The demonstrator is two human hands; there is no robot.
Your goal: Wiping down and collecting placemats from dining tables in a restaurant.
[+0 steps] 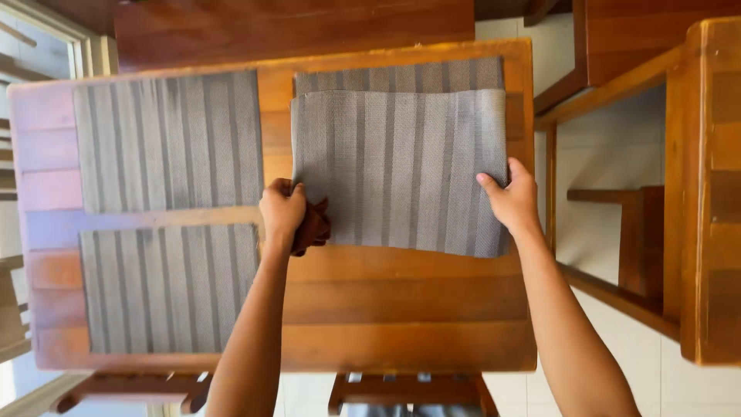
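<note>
Your arms come up from the bottom edge, and your left hand (282,210) has its fingers curled tight around a crumpled reddish-brown cloth (312,228) while also catching the left edge of the grey striped woven placemat (397,170). Your right hand (512,201) has the mat's right edge pinched, thumb on top and the other fingers tucked under. So the mat's held between both hands, just over the right half of the orange-brown slatted wooden surface (401,309), and its near edge sags a bit in the middle.

I'd say keep both sides level and pulled gently taut so that sag goes away, and don't let the cloth bunch under the corner.

Past your hands, a second striped mat (397,76) peeks out beyond the one you're holding. Two more grey striped mats lie flat on the left half, a near one (166,286) and a far one (166,139). Dark wooden chairs (293,27) sit beyond.
</note>
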